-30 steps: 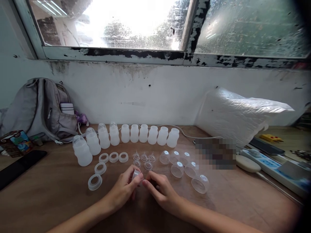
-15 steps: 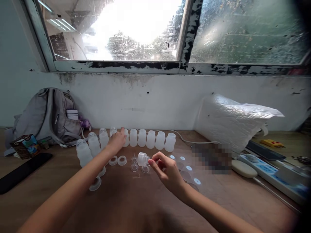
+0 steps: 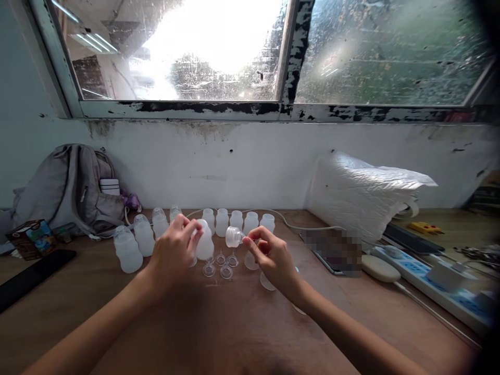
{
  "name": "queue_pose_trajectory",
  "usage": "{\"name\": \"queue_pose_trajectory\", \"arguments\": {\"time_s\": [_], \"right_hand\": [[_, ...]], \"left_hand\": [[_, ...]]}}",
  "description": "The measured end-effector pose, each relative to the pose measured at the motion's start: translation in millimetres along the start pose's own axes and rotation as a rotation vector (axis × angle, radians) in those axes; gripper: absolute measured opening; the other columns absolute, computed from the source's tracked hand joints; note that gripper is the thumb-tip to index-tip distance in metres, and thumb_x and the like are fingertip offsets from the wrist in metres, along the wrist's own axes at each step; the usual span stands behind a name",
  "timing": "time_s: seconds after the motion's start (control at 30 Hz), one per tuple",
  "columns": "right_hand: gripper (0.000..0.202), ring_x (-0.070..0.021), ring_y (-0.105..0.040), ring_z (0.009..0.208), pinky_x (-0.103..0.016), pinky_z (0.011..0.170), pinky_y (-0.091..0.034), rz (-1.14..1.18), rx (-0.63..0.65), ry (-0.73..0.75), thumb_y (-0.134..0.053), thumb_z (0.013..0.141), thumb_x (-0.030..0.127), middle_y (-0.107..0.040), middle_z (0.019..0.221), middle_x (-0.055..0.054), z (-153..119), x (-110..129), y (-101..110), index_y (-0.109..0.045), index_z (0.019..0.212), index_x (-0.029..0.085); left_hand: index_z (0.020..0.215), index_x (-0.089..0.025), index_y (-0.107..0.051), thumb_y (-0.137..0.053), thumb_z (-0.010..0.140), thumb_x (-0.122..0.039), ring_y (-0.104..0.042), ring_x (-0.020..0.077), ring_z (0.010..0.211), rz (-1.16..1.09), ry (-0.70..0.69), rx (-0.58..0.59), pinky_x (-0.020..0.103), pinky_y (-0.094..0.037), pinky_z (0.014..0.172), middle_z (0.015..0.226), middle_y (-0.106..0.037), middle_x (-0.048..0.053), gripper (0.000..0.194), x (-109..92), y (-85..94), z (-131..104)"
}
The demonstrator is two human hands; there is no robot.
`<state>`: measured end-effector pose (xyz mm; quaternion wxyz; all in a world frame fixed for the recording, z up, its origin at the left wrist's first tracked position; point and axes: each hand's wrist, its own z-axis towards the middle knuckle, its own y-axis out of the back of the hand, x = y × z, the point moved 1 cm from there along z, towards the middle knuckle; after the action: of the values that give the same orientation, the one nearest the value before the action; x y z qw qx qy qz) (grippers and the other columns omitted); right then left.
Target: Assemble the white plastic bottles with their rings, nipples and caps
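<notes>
Brown desk (image 3: 242, 323) under a dirty window (image 3: 230, 78), my left grip (image 3: 174, 246) is closed on a frosted bottle (image 3: 204, 245), my right grip (image 3: 273, 256) pinches a ribbed clear piece (image 3: 233, 237) beside it, clear teats (image 3: 226, 272) lie near.

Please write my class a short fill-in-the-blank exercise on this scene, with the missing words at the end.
The left hand holds a whitish ____. The ____ hand pinches a clear ribbed piece. The backpack is coloured ____. Above the wall is a ____.

Missing words: bottle; right; grey; window.
</notes>
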<state>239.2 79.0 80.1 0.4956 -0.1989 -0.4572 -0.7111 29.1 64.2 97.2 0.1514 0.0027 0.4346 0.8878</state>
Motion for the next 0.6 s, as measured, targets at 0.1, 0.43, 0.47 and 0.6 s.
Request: {"name": "queue_pose_trajectory", "arguments": {"time_s": [0.1, 0.43, 0.47, 0.6], "right_hand": [[0.026, -0.0065, -0.039, 0.045, -0.019, 0.042, -0.031, 0.060, 0.055, 0.000, -0.047, 0.078, 0.043, -0.042, 0.057, 0.003, 4, -1, 6, -0.046, 0.072, 0.017], [0.023, -0.0063, -0.038, 0.046, -0.019, 0.044, -0.031, -0.040, 0.338, 0.056, -0.051, 0.076, 0.038, -0.045, 0.054, 0.003, 8, 15, 23, -0.050, 0.070, 0.016], [0.023, -0.0062, -0.038, 0.046, -0.019, 0.043, -0.031, -0.057, 0.363, 0.062, -0.051, 0.076, 0.038, -0.045, 0.054, 0.003, 8, 17, 25, -0.051, 0.069, 0.016], [0.019, -0.0063, -0.037, 0.048, -0.018, 0.043, -0.030, -0.097, 0.423, 0.071, -0.052, 0.075, 0.035, -0.044, 0.053, 0.003, 7, 24, 34, -0.053, 0.069, 0.016]], "left_hand": [[0.086, -0.020, -0.054, -0.040, 0.083, -0.026, -0.047, 0.0124, 0.071, -0.176, -0.155, -0.074, 0.021, -0.039, 0.055, 0.089, -0.044, 0.005, 0.016, -11, -5.9, -36], [0.100, -0.021, -0.044, -0.053, 0.076, -0.024, -0.040, 0.0224, 0.106, -0.848, -0.165, 0.113, 0.034, -0.036, 0.087, 0.111, -0.040, 0.010, 0.026, -25, -40.3, -80], [0.105, -0.022, -0.040, -0.057, 0.073, -0.028, -0.040, 0.0234, 0.107, -0.954, -0.099, 0.151, 0.034, -0.037, 0.087, 0.114, -0.040, 0.010, 0.037, -28, -44.0, -82], [0.113, -0.022, -0.031, -0.057, 0.072, -0.040, -0.049, 0.0183, 0.090, -1.346, 0.182, 0.437, 0.029, -0.039, 0.077, 0.104, -0.048, 0.008, 0.052, -44, -56.7, -86]]}}
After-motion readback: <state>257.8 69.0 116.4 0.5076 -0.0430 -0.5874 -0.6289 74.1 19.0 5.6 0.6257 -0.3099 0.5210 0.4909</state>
